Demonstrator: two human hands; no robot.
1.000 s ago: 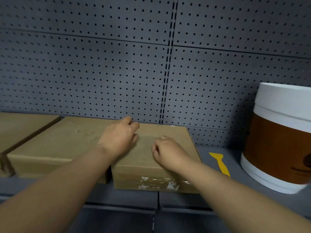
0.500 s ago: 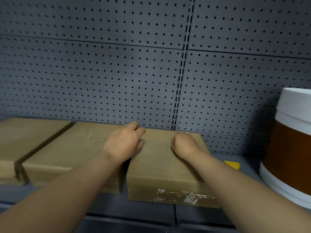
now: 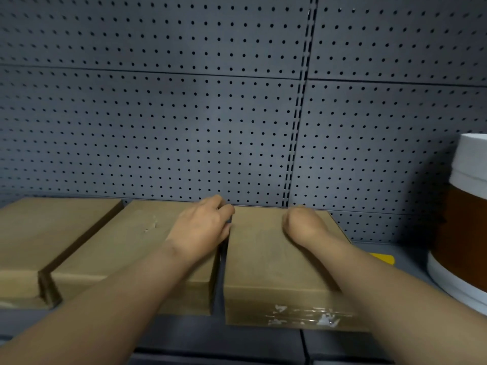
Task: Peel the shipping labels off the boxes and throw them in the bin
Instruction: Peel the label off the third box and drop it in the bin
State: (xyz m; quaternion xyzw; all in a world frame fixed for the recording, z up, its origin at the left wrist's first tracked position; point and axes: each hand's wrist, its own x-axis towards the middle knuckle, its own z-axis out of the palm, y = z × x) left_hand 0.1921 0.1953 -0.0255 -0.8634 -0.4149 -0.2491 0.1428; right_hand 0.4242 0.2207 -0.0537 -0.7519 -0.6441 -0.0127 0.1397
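Three flat cardboard boxes lie side by side on a grey shelf. The right box [image 3: 266,264] has torn white label remnants under clear tape [image 3: 305,316] on its front face. My left hand [image 3: 203,227] grips this box's far left corner, with the fingers reaching into the gap beside the middle box [image 3: 126,241]. My right hand [image 3: 303,225] rests at the far right of the box top. Its fingers curl over the back edge and are hidden. The left box [image 3: 44,227] lies untouched.
A large white and brown round bin [image 3: 469,233] stands at the right end of the shelf. Part of a yellow scraper [image 3: 383,258] shows behind my right forearm. A grey pegboard wall [image 3: 184,114] closes the back, and the shelf's front edge [image 3: 218,346] runs below the boxes.
My right hand has slid from the middle of the box top to its far right edge. My left hand stays at the far left corner. The view has shifted, and less of the bin shows.
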